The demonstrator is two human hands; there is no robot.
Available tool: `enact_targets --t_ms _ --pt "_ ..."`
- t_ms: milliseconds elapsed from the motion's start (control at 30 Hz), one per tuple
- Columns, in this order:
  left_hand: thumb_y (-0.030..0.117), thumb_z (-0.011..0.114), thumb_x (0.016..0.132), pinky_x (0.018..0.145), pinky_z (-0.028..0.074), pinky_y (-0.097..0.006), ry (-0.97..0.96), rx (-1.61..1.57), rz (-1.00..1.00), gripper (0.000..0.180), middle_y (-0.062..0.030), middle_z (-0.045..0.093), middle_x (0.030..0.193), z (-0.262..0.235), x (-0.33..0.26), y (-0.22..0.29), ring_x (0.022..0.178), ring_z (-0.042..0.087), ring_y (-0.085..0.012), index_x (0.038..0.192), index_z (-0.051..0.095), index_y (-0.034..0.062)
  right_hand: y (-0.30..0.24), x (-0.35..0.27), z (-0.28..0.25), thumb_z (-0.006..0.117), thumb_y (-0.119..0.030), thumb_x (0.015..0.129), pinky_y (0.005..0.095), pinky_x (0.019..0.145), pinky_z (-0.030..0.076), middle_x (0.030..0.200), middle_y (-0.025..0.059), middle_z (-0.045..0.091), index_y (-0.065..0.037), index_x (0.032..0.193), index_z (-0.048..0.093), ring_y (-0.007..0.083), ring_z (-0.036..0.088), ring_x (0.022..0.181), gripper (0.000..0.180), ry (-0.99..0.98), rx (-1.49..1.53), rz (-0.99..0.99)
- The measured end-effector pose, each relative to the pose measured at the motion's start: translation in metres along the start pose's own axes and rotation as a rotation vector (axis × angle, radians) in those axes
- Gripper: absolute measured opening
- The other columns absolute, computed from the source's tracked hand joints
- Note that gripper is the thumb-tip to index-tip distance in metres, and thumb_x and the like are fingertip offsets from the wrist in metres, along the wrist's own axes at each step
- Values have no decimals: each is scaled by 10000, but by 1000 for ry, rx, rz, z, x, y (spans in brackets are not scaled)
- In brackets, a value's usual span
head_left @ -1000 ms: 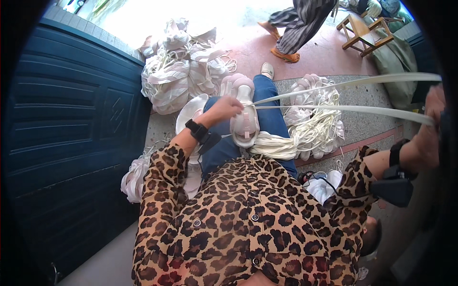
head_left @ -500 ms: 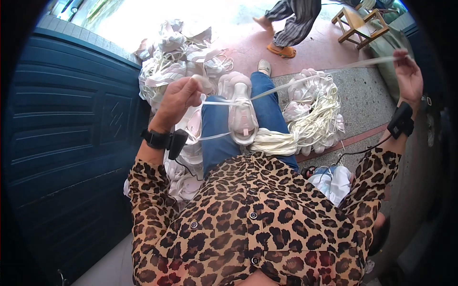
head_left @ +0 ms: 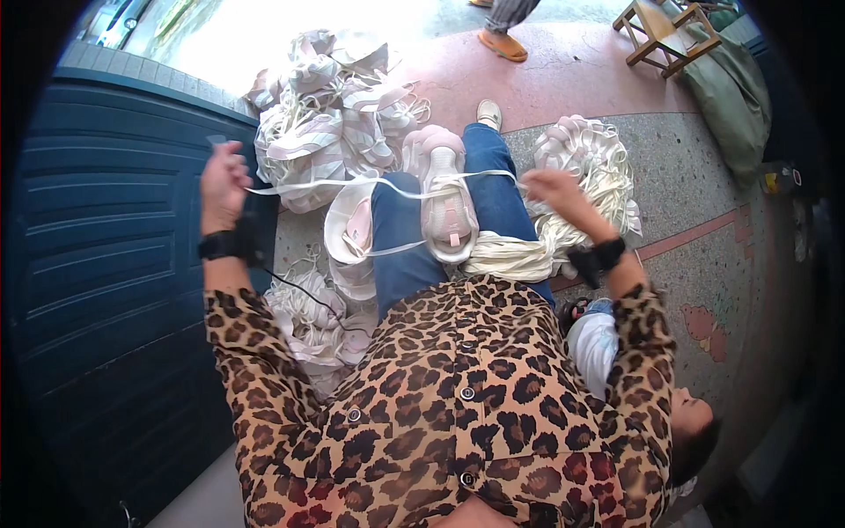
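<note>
A pale pink and white sneaker (head_left: 451, 224) rests on my thighs, its toe pointing away from me. Out to the left, my left hand (head_left: 224, 187) is closed on a white shoelace (head_left: 304, 186) that runs across from the shoe. Just right of the shoe, my right hand (head_left: 563, 195) pinches the lace's other side; its fingertips are partly blurred. Beside the heel, a thick bundle of cream laces (head_left: 506, 259) lies over my right thigh. Another pink and white shoe (head_left: 356, 229) sits against my left leg.
Shoes and laces are heaped in a pile (head_left: 308, 141) at far left, beside a dark blue door (head_left: 114, 238). More laced shoes (head_left: 581, 145) lie to my right. A child (head_left: 691, 418) is near my right elbow. Ahead are a person's orange shoe (head_left: 503, 46) and a wooden stool (head_left: 656, 40).
My left hand has moved outward left, drawing lace with it. My right hand has come in from far right to beside the shoe. The walking person has moved farther off.
</note>
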State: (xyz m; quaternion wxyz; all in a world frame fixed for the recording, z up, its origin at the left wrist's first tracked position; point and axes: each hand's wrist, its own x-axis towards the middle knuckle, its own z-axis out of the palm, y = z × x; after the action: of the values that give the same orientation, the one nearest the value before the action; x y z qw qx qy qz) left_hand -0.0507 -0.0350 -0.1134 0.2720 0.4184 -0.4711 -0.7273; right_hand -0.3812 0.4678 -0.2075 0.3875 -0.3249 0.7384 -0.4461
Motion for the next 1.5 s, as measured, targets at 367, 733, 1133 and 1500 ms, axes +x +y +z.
enact_targets --t_ms 367,733,1133,1500 --pt "182 630 958 695 462 -228 -503 861 -35 245 -15 695 850 155 -100 -227 760 585 -74 1059 723 -20 24 39 114 598 -164 848 479 826 462 950 110 668 -76 821 728 318 592 995 159 235 -787 -215" --pt "210 639 921 653 512 -341 -327 1041 216 257 -138 711 762 147 -105 -245 697 681 -206 984 732 -21 18 52 121 630 -143 772 410 794 436 837 81 647 -83 767 705 265 596 906 96 39 -985 -394" --pt "181 647 826 696 494 -475 -561 1712 738 147 -124 684 810 186 -103 -228 854 639 -330 743 676 63 12 44 129 624 -147 773 414 796 428 814 52 680 -113 764 726 244 622 897 108 167 -1022 -405" --pt "326 716 822 789 368 -437 -293 1704 805 283 -77 647 900 191 -151 -225 923 541 -277 886 662 56 -12 22 123 704 -309 817 410 812 387 887 80 634 -84 790 722 251 556 966 227 219 -1029 -338"
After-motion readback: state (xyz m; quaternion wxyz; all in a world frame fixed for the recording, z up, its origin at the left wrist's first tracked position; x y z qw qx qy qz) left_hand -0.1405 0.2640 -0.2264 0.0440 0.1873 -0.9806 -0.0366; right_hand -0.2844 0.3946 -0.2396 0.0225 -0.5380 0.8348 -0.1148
